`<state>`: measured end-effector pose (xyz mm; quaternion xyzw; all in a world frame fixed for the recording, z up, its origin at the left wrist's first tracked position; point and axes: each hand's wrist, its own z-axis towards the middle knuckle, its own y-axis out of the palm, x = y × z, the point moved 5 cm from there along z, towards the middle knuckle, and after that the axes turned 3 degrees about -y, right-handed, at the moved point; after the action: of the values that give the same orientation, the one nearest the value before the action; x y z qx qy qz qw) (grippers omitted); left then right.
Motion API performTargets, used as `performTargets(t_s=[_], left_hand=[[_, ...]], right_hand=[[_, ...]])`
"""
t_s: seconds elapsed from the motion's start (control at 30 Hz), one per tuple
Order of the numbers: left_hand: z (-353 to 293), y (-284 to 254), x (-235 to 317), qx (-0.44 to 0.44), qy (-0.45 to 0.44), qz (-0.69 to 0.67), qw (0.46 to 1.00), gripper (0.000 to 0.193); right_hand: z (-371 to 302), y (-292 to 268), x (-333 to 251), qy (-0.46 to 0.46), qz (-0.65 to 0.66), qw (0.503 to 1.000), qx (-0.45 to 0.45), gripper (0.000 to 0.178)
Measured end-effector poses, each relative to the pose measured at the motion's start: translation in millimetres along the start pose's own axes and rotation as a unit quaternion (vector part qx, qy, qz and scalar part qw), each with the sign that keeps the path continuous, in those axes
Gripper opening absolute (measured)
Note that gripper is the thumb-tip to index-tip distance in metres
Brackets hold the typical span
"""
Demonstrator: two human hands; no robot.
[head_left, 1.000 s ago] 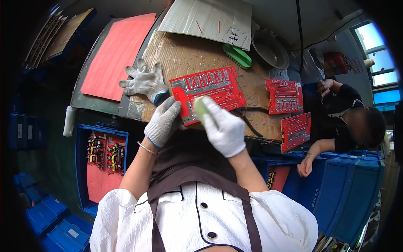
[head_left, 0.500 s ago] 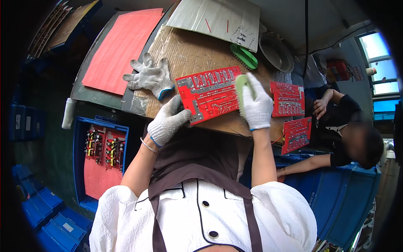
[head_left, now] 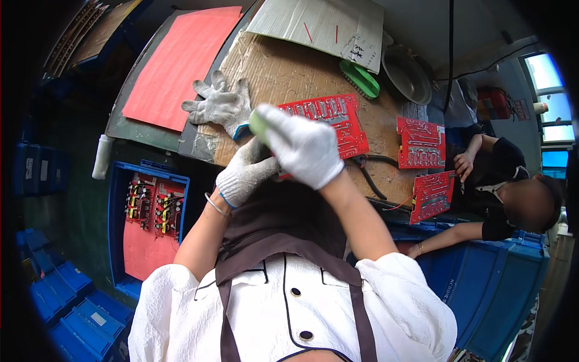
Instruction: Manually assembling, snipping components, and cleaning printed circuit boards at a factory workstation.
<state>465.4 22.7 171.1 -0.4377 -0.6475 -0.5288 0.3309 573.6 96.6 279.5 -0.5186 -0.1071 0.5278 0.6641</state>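
A red circuit board (head_left: 351,131) lies tilted over the table's near edge, its soldered side up. My left hand (head_left: 244,172), in a whitish knit glove, is closed on the board's lower left corner. My gloved right hand (head_left: 306,149) grips a green brush (head_left: 259,123) and reaches across the board, covering its left half. The bristles are hidden from view. Beyond my left hand rests an empty grey-white glove (head_left: 220,105) with a blue cuff.
A second green brush (head_left: 362,79) and a metal basin (head_left: 408,75) stand at the far right on the cardboard (head_left: 301,69). Two more red boards (head_left: 422,143) are near a co-worker's hand (head_left: 464,164). A blue crate (head_left: 114,235) with boards sits lower left. Black curved handles or cord (head_left: 369,178) lie right.
My right hand has swept the brush leftward across the board, from its right end to its left end. The black curved thing is now uncovered. My left hand still holds the corner.
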Motion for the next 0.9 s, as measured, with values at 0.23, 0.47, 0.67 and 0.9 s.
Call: performTargets(t_s=[0.23, 0.47, 0.67, 0.9], left_hand=[[-4.0, 1.0, 1.4, 0.009, -0.015, -0.044, 0.999, 0.049], [0.4, 10.5, 4.5, -0.003, -0.018, -0.037, 0.999, 0.053], [-0.2, 4.4, 1.5, 0.003, -0.007, -0.081, 0.997, 0.053], [6.7, 5.4, 10.0, 0.038, 0.032, 0.037, 0.998, 0.037]], right_hand=[[1.9, -14.3, 60.9, 0.157, -0.045, 0.986, 0.021, 0.034], [0.1, -52.5, 134.2, 0.237, -0.076, 0.966, 0.073, 0.035], [-28.0, -8.4, 18.2, 0.141, 0.031, 0.989, -0.004, 0.038], [-98.4, -72.7, 155.1, 0.334, 0.124, 0.922, 0.149, 0.038]])
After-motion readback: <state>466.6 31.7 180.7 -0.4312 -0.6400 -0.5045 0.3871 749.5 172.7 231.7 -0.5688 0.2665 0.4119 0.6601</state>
